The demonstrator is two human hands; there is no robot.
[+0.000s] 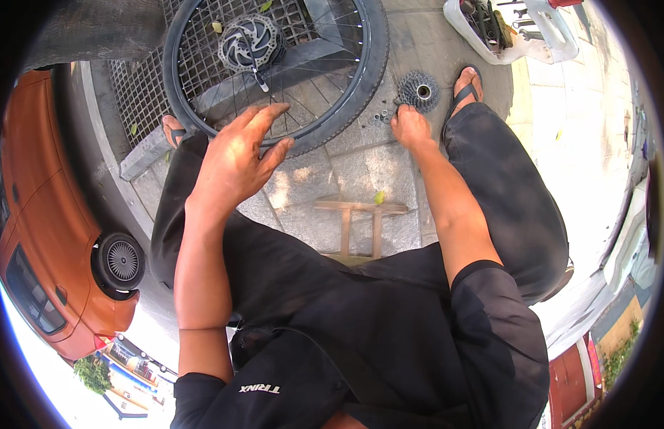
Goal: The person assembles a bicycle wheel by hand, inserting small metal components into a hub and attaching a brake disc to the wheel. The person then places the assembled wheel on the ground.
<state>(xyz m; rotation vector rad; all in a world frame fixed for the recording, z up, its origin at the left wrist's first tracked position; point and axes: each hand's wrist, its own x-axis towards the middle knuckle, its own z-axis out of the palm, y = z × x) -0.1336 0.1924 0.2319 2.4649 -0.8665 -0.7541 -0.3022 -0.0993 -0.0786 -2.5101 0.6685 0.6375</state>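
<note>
A bicycle wheel [373,71] with a black tyre lies flat on the ground. At its hub are a metal brake disc [235,61] and a thin rod with a pale tip [263,86]. My left hand [239,154] is over the wheel's near edge, thumb and fingers apart, holding nothing. Right of the wheel lies a grey sprocket cassette [420,84]. My right hand [412,129] reaches down at the cassette's near edge, fingers drawn together; what they hold, if anything, is hidden. Several small metal parts [381,117] lie just left of that hand.
A white open container [543,46] with tools stands at the far right. Under the wheel are a metal grate [142,89] and a stone kerb. A small wooden stool [360,207] is between my legs. An orange car [53,193] stands on the left.
</note>
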